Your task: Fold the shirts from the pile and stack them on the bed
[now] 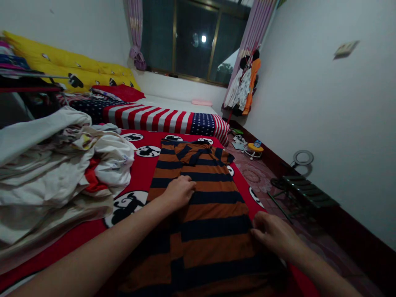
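Note:
An orange and navy striped shirt (204,206) lies flat on a red bedspread (140,173), collar away from me. My left hand (178,192) rests on the shirt's left side near its middle, fingers curled and pressed on the cloth. My right hand (270,234) is at the shirt's right edge lower down, fingers bent and pinching the fabric there.
A heap of white and cream clothes (62,165) covers the bed's left side. A stars-and-stripes blanket (167,117) and yellow pillows (68,68) lie beyond. On the floor at the right stand a dark folding stool (306,194), a ring light (303,158) and small items (253,148).

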A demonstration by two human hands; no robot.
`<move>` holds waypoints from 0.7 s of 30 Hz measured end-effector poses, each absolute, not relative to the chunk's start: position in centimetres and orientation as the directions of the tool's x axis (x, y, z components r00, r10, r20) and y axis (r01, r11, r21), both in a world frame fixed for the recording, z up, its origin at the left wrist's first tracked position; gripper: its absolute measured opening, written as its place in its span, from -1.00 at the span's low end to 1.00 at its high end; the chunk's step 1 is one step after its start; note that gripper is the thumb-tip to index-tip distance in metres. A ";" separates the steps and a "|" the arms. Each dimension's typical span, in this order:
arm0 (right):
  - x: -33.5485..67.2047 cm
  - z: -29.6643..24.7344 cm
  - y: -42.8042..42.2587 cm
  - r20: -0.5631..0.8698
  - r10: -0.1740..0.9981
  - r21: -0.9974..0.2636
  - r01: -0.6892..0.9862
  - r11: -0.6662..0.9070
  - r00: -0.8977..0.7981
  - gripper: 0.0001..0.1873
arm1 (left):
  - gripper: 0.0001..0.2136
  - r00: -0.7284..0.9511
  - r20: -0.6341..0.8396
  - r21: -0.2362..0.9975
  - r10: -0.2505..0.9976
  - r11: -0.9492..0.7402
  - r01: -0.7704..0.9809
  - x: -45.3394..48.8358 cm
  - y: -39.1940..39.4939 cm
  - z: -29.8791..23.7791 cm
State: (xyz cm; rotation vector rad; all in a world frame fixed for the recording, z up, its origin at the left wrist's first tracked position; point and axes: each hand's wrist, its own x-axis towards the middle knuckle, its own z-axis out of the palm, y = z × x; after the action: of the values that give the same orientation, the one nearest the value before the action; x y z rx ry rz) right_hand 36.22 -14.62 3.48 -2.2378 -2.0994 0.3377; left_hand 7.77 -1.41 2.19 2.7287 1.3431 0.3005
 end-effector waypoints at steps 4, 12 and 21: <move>33.2 4.8 -14.9 -0.016 0.993 -0.356 0.929 0.101 -0.114 -0.93 | -0.45 0.745 0.261 0.348 0.614 -0.780 0.521 11.3 -3.3 2.3; 31.3 4.5 -7.6 -0.168 0.960 -0.617 0.784 0.075 -0.224 -0.83 | -0.77 0.811 0.336 0.417 0.479 -0.848 0.328 14.1 -3.4 -1.0; 38.1 4.4 11.4 0.126 0.917 -0.502 0.822 -0.269 0.378 -0.78 | -0.83 0.758 0.516 0.280 0.400 -0.914 0.292 13.9 -3.2 -2.8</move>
State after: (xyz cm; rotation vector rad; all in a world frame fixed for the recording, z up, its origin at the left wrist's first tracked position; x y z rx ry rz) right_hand 38.11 11.38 4.41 -2.1525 -1.4959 0.2584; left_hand 13.87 -3.22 -2.78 2.7718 0.5514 0.8748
